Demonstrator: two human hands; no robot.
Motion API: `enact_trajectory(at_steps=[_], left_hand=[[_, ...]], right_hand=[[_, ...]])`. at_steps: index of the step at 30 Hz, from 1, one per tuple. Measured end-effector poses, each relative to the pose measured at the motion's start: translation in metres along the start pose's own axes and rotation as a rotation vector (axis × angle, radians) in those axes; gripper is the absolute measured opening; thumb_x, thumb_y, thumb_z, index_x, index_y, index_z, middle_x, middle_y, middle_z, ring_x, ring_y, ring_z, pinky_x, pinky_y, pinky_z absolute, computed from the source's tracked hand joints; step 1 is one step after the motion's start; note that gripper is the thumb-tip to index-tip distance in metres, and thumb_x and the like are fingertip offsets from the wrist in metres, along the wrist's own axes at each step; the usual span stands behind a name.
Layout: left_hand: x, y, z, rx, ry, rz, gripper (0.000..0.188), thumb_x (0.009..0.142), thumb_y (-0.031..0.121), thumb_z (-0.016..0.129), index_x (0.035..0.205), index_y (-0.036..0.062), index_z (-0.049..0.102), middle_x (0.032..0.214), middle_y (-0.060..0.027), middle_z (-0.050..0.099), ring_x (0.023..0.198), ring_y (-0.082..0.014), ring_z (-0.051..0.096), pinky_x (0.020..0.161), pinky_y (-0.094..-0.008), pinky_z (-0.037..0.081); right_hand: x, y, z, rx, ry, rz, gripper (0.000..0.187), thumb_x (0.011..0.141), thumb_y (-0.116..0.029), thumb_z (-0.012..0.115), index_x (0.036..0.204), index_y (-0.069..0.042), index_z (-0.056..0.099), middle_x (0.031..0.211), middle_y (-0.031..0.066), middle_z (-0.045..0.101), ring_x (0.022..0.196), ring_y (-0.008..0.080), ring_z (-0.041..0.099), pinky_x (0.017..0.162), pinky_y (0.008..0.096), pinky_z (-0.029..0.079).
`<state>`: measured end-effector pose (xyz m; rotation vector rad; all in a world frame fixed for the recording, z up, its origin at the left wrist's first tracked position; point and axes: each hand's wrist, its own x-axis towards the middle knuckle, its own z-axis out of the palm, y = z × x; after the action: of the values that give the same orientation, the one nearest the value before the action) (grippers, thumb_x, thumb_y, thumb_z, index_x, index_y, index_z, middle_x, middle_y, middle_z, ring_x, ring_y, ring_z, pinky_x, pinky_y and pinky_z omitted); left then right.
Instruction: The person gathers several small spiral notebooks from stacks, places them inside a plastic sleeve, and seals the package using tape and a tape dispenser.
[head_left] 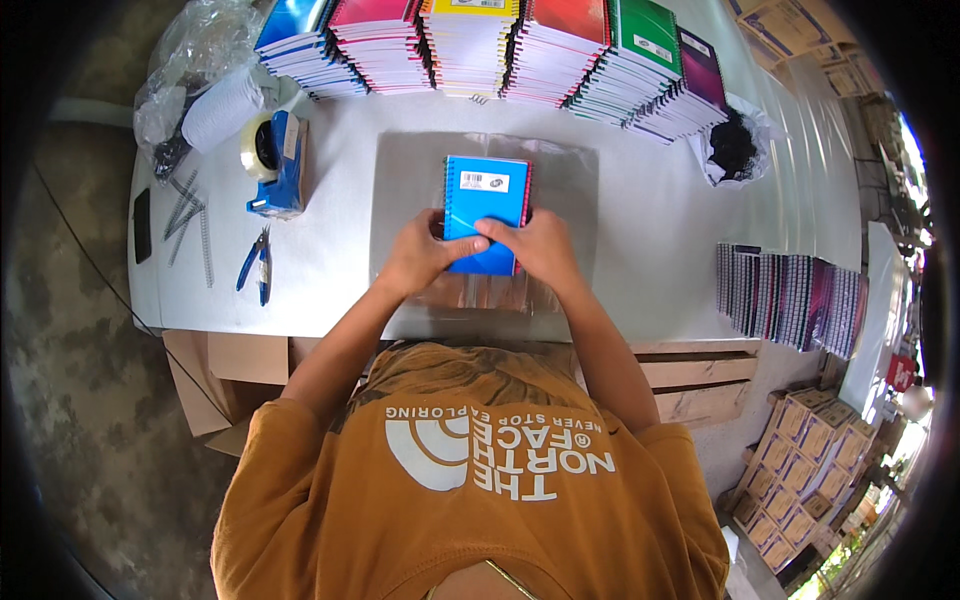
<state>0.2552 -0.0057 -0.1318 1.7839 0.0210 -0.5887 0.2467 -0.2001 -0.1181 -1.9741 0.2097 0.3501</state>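
A small stack of spiral notebooks [487,207], with a blue cover and white label on top, stands at the middle of the table. Red and pink edges show along its right side, so other notebooks lie beneath the blue one. My left hand [428,254] grips the stack's left side, its thumb across the blue cover. On the right side my right hand [541,249] grips it too, thumb also on top; the two thumbs nearly meet. Fingers under or behind the edges are hidden. Below the stack a clear plastic sheet [405,175] lies spread flat.
Tall piles of coloured notebooks [470,50] line the far edge. To the left are a blue tape dispenser [280,165], blue-handled pliers [256,265] and loose wire spirals [205,235]. A black-filled bag [735,148] and more spiral notebooks [790,297] sit right; cartons [800,465] stand beyond.
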Motion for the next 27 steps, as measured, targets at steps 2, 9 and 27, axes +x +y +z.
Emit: enact_trajectory(at_steps=[2,9,27], left_hand=[[0.016,0.006,-0.006,0.054,-0.097,-0.244,0.078,0.066,0.051,0.078,0.102,-0.0139,0.055,0.087,-0.0176,0.065,0.082,-0.0257,0.064,0.074,-0.0328,0.051],[0.026,0.022,-0.012,0.499,-0.153,-0.248,0.076,0.065,0.073,0.064,0.083,-0.0012,0.067,0.076,-0.0151,0.066,0.074,-0.0268,0.065,0.069,-0.0372,0.05],[0.019,-0.035,0.017,0.301,0.439,0.204,0.06,0.096,0.03,0.04,0.142,-0.003,0.021,0.147,-0.0261,0.022,0.138,-0.0369,0.02,0.111,-0.0428,0.017]], right_hand=[[0.016,0.012,0.004,-0.102,-0.018,0.185,0.073,0.069,-0.064,0.066,0.082,0.008,0.063,0.076,0.0209,0.066,0.07,0.0326,0.066,0.065,0.04,0.052],[0.02,-0.014,-0.003,-0.378,-0.096,0.222,0.077,0.079,-0.068,0.049,0.072,0.007,0.065,0.074,0.024,0.065,0.072,0.0364,0.065,0.065,0.042,0.052],[-0.008,0.048,0.029,0.165,0.313,-0.157,0.049,0.097,-0.024,0.04,0.137,0.003,0.035,0.147,0.0245,0.025,0.138,0.0361,0.021,0.111,0.0446,0.015]])
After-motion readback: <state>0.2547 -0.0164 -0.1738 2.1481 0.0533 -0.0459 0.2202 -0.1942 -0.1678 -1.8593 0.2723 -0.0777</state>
